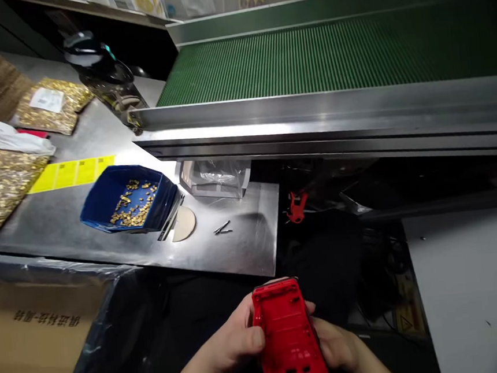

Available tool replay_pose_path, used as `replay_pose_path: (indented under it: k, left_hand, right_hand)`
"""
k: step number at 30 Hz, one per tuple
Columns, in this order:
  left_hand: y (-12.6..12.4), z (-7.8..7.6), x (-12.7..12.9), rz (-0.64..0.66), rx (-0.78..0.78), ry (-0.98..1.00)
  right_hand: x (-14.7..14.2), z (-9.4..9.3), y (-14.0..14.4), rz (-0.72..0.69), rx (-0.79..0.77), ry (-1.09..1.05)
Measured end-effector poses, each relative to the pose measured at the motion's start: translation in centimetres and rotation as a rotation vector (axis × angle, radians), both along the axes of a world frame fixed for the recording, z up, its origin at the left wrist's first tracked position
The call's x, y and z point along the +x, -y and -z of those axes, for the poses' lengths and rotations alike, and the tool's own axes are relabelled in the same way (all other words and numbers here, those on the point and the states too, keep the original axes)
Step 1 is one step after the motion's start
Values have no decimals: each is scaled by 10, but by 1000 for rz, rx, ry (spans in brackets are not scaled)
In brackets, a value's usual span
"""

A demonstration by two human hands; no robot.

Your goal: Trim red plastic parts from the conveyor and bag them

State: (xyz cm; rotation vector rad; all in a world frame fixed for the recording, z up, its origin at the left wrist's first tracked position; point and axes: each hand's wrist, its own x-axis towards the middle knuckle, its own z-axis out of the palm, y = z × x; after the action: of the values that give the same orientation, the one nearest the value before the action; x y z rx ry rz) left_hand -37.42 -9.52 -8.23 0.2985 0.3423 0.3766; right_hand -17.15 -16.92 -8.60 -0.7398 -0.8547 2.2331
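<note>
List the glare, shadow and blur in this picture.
Head view: white glare streaks the long metal rail; head view: deep shadow below it hides detail around the red object; head view: small highlights dot the red casing; head view: print on the upper white label is unreadable.

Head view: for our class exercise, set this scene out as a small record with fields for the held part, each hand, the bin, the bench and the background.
Held part: red plastic shell, its hollow inside facing the camera
Left hand: grips the shell's left side, thumb at the edge
Right hand: supports the shell's right side
Bin: blue bin with small gold-coloured pieces inside
Bench: metal surface bearing the bin and a yellow label strip
Background: green ribbed conveyor belt
</note>
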Motion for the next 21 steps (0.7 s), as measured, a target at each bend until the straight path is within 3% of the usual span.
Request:
replay_pose_path:
  k: [2, 4, 6, 8, 11, 16, 21]
  left_hand:
    - [6, -9, 0, -19, -18, -60]
    - [13, -17, -4, -17, -52, -126]
    - [20, -23, -10, 34, -98, -152]
    - [26, -29, -14, 108, -144, -152]
    - [30, -37, -12, 188, -174, -172]
    - [28, -41, -1, 222, -100, -170]
    - [29, -38, -1, 255, -80, -136]
  right_hand:
    - [16, -9, -8, -108, 112, 112]
    - [32, -16, -14, -154, 182, 356]
    - [41, -20, -17, -27, 145, 644]
    - [38, -24, -18, 219, 55, 748]
    - [16, -32, -23, 426, 42, 619]
    - [-21, -38, -30, 455, -5, 440]
    - [-25, -36, -26, 481, -30, 372]
